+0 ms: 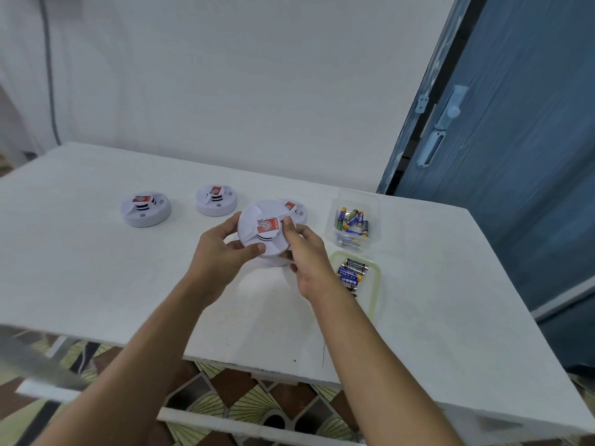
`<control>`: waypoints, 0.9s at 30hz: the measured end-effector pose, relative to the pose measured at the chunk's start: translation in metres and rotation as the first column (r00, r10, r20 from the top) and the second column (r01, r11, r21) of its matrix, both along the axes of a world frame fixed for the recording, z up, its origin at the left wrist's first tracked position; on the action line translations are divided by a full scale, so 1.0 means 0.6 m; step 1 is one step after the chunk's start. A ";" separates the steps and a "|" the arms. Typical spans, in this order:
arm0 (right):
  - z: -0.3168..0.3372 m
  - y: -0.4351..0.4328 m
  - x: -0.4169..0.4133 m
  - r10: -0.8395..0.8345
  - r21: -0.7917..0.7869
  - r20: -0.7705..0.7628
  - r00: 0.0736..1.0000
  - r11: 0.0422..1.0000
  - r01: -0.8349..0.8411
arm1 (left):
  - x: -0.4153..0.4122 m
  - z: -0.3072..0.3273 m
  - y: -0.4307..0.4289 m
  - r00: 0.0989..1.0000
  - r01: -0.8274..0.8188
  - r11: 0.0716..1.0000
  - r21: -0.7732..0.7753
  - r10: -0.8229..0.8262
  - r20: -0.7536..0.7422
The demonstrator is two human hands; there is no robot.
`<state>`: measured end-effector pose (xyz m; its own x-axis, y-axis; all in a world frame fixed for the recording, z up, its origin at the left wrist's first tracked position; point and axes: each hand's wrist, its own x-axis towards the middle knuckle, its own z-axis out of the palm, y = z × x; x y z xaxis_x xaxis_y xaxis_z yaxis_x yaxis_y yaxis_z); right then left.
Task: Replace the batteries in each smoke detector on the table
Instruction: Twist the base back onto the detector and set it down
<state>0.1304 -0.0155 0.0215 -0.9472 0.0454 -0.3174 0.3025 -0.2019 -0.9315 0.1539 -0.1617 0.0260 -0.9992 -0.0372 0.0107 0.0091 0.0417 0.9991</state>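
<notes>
- Both hands lift a white smoke detector [264,231] just above the table [96,268], my left hand [222,249] cupping its left rim, my right hand [306,252] pinching the right edge beside the red label.
- Light, rigid plastic by my guess; best gripped at the rim, away from the vents.
- Three more detectors sit behind: far left [146,209], middle [216,200], and one partly hidden [294,209].
- Loose batteries fill a clear tub [352,222] at right; a green-rimmed tray [375,284] holds more, nearer.

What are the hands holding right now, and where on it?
Both hands grip one smoke detector by its rim: left hand on its left edge, right hand on its right edge.
</notes>
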 end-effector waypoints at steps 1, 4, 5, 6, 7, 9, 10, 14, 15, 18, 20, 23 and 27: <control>-0.002 -0.003 -0.002 0.002 -0.012 -0.003 1.000 1.000 -0.002 | 0.000 0.000 -0.003 1.000 -0.004 1.000 -0.003 0.004 -0.002; -0.003 -0.009 -0.005 0.012 -0.016 -0.001 1.000 1.000 -0.012 | -0.001 -0.002 -0.010 1.000 -0.011 1.000 -0.006 0.011 0.000; -0.004 -0.010 -0.006 0.016 -0.006 0.000 1.000 1.000 -0.016 | -0.003 -0.004 -0.013 1.000 -0.008 1.000 -0.006 0.008 -0.002; -0.004 -0.013 -0.008 0.023 0.002 0.001 1.000 1.000 -0.023 | -0.005 -0.005 -0.017 1.000 -0.007 1.000 -0.011 0.007 -0.003; -0.005 -0.015 -0.010 0.029 0.005 0.006 1.000 1.000 -0.029 | -0.006 -0.006 -0.020 1.000 -0.006 1.000 -0.019 0.006 -0.004; -0.007 -0.019 -0.014 0.042 0.006 0.021 0.999 0.999 -0.042 | -0.010 -0.008 -0.026 1.000 -0.008 1.000 -0.021 0.008 -0.006; -0.007 -0.020 -0.016 0.046 0.010 0.025 0.999 0.999 -0.047 | -0.012 -0.008 -0.028 1.000 -0.011 1.000 -0.018 0.011 -0.008; -0.009 -0.025 -0.027 0.050 0.032 0.006 0.999 0.998 -0.050 | -0.019 -0.011 -0.034 1.000 -0.007 1.000 -0.001 0.007 -0.017; -0.009 -0.026 -0.029 0.052 0.045 -0.003 0.999 0.998 -0.052 | -0.021 -0.011 -0.036 1.000 -0.008 1.000 -0.003 0.008 -0.020; -0.007 -0.029 -0.036 0.074 0.132 -0.032 0.997 0.989 -0.069 | -0.027 -0.011 -0.047 0.999 0.025 1.000 -0.017 -0.026 -0.035; -0.003 -0.030 -0.040 0.088 0.206 -0.069 0.994 0.976 -0.072 | -0.029 -0.013 -0.054 0.994 0.099 0.995 -0.017 -0.099 -0.046; 0.000 -0.037 -0.049 0.112 0.279 -0.144 0.983 0.958 -0.068 | -0.039 -0.021 -0.059 0.993 0.091 0.970 -0.228 -0.105 -0.052; 0.004 -0.050 -0.063 0.199 0.433 -0.165 0.966 0.895 -0.111 | -0.062 -0.040 -0.071 0.986 -0.060 0.903 -0.426 -0.013 -0.167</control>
